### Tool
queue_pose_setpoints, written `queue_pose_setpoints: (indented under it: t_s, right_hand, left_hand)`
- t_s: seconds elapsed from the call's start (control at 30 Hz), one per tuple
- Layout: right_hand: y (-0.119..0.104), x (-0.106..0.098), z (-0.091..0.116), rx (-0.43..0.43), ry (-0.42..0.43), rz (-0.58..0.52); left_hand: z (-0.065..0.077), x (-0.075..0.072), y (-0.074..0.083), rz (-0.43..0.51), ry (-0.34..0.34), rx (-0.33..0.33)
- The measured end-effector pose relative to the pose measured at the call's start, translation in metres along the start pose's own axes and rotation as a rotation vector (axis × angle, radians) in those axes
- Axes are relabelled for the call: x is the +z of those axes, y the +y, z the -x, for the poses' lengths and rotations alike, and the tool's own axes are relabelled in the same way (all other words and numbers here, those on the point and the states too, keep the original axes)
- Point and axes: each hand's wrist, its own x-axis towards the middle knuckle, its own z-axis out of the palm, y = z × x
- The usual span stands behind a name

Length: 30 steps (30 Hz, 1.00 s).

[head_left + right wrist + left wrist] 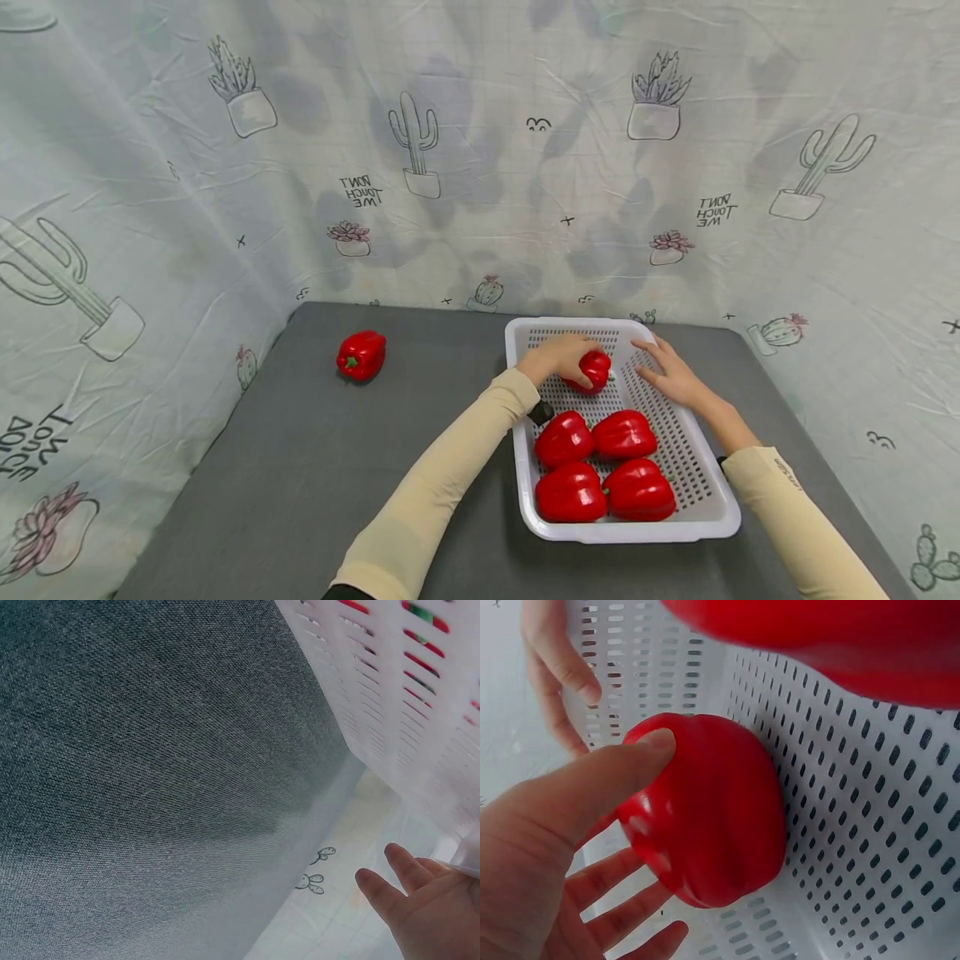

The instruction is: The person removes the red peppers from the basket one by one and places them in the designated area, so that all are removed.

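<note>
My left hand (564, 357) is inside a white perforated basket (622, 533), its thumb and fingers around a red bell pepper (712, 810). In the left wrist view the thumb lies along the near side of this pepper, and the other fingers spread behind and below it. Several more red bell peppers (572, 492) lie in the near half of the basket, on their sides. At the basket's right rim, my right hand (670, 379) rests with its fingers apart and fairly straight, holding no pepper.
Another red bell pepper (362, 356) lies on the grey tabletop (315, 467), toward the back left. A pale cloth (480, 150) printed with cactus drawings hangs behind the table and along both sides.
</note>
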Motion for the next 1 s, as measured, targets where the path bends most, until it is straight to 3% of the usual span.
queue_pose_setpoints:
  t_s: [0.53, 0.77, 1.0]
  right_hand:
    - [-0.002, -0.003, 0.001, -0.012, 0.001, 0.000]
    - [-0.001, -0.003, 0.000, -0.021, 0.006, 0.000]
    - [0.000, -0.001, 0.000, -0.017, 0.009, -0.003]
  left_hand:
    - [-0.001, 0.001, 0.007, -0.021, 0.023, -0.039]
    - [0.001, -0.001, 0.010, -0.084, 0.013, -0.043]
    - [0.005, -0.006, 0.009, -0.053, 0.034, -0.021]
